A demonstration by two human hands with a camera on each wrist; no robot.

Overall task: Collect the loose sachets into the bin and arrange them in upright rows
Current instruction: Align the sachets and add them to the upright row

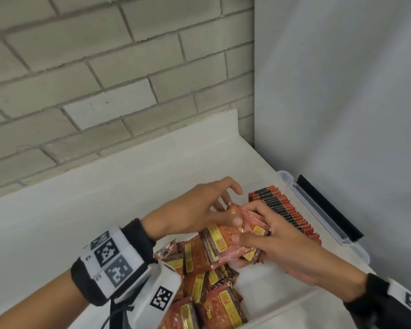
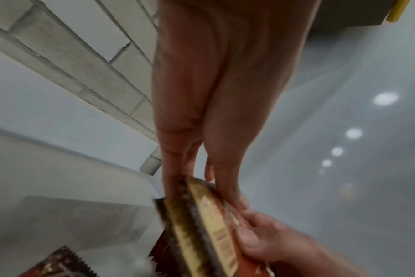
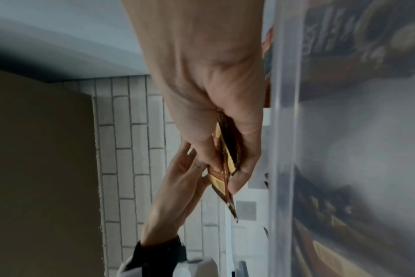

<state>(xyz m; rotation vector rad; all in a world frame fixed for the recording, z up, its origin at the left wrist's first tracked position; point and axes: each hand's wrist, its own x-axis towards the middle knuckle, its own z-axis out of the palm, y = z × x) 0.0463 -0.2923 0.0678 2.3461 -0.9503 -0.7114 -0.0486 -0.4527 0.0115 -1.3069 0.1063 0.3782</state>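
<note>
- Now right hand (image 1: 282,245) has its grip pinching a sachet stack (image 1: 233,241); left hand (image 1: 199,210) pinches the stack's top edge
- Sachets look light, floppy, slick; likely best squeezed flat across the faces
- Bin (image 1: 318,205) row (image 1: 285,210) stands upright

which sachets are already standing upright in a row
The row along the bin's far wall, right of both hands, stands on edge with only top edges showing. The pile lies flat, and the bundle is held.
</note>
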